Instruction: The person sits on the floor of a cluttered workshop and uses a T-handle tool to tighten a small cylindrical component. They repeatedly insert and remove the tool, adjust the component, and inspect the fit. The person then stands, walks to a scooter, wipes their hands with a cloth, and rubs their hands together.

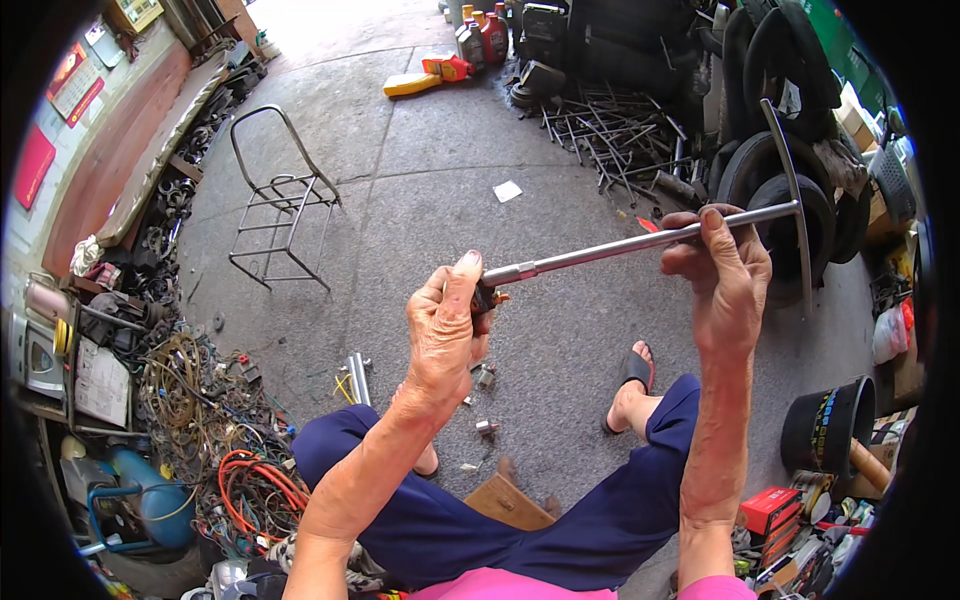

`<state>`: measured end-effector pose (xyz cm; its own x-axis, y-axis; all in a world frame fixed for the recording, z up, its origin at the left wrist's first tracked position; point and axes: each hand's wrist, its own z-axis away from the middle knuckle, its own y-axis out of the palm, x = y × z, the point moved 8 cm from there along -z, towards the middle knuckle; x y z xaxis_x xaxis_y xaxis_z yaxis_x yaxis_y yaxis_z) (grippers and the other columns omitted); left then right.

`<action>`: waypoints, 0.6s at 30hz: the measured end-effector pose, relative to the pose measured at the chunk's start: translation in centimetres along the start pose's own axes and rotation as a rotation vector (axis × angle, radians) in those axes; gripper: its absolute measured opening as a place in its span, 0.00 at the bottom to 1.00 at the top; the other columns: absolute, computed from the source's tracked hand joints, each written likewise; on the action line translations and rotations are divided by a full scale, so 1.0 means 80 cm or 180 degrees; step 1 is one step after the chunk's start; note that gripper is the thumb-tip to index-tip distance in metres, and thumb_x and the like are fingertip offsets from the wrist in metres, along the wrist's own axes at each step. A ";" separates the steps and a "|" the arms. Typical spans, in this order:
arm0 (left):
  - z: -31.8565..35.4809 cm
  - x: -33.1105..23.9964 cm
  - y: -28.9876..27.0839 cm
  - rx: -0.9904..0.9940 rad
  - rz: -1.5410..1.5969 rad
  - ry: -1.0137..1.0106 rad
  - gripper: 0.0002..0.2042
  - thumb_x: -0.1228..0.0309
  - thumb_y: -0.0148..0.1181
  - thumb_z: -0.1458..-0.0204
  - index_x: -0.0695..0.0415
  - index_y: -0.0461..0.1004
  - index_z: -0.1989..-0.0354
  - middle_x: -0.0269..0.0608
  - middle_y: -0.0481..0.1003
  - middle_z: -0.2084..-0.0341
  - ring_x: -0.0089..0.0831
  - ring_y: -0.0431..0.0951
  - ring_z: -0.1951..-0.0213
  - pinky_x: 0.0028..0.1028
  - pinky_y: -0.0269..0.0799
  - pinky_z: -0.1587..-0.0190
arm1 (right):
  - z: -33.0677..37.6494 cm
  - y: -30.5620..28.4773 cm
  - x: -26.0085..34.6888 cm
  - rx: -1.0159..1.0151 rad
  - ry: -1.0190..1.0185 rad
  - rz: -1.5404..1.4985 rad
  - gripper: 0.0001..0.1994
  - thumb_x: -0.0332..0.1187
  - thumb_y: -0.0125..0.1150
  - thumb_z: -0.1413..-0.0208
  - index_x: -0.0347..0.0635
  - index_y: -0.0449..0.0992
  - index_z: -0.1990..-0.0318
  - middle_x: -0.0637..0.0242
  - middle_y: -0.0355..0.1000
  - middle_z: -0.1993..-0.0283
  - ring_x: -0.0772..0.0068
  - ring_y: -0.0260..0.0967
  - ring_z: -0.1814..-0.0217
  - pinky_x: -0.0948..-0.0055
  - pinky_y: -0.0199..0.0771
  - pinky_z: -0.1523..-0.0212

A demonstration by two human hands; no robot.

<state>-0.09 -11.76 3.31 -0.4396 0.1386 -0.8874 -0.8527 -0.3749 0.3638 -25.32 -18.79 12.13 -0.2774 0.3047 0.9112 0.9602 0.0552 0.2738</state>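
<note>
A long chrome T-handle socket wrench (pixel 620 245) lies almost level in front of me, its crossbar (pixel 790 190) standing upright at the right end. My right hand (pixel 720 275) grips the shaft close to that crossbar. My left hand (pixel 445 325) is closed around the socket end, where a small dark part with an orange bit (pixel 490 298) shows between thumb and fingers. Below the hands, small metal sockets (pixel 486 427) lie on the concrete floor between my legs.
A bare wire chair frame (pixel 275 215) stands at the left. Tangled cables and an orange cord (pixel 250 480) pile at the lower left. Tyres (pixel 790 200), metal rods (pixel 620 140), oil bottles (pixel 480 40), a black bucket (pixel 825 425) and a red box (pixel 770 505) crowd the right.
</note>
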 end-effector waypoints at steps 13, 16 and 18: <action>-0.017 0.026 -0.013 0.0203 0.0576 -0.1384 0.19 0.50 0.57 0.47 0.52 0.65 0.78 0.29 0.60 0.90 0.16 0.48 0.94 0.21 0.44 0.90 | 0.002 -0.013 0.021 -0.0173 -0.0207 0.0180 0.13 0.37 0.47 0.36 0.36 0.71 0.58 0.50 0.77 0.66 0.67 0.78 0.73 0.76 0.80 0.72; -0.016 0.030 -0.010 0.0219 0.0588 -0.1353 0.19 0.50 0.58 0.47 0.51 0.64 0.78 0.30 0.61 0.89 0.16 0.49 0.94 0.21 0.44 0.91 | 0.007 -0.001 0.016 0.0080 -0.0317 0.0241 0.12 0.37 0.45 0.34 0.37 0.70 0.57 0.50 0.76 0.66 0.67 0.78 0.73 0.77 0.79 0.72; -0.017 0.030 -0.009 0.0183 0.0604 -0.1311 0.19 0.51 0.59 0.47 0.52 0.65 0.78 0.31 0.61 0.89 0.17 0.49 0.94 0.21 0.44 0.91 | 0.006 0.001 0.016 0.0122 -0.0356 0.0193 0.12 0.37 0.44 0.34 0.38 0.69 0.57 0.50 0.76 0.66 0.67 0.78 0.73 0.77 0.79 0.72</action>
<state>-0.14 -12.36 0.56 -0.6552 0.4298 -0.6212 -0.7554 -0.3791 0.5345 -25.57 -17.96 13.17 -0.2155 0.4125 0.8851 0.9762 0.0691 0.2055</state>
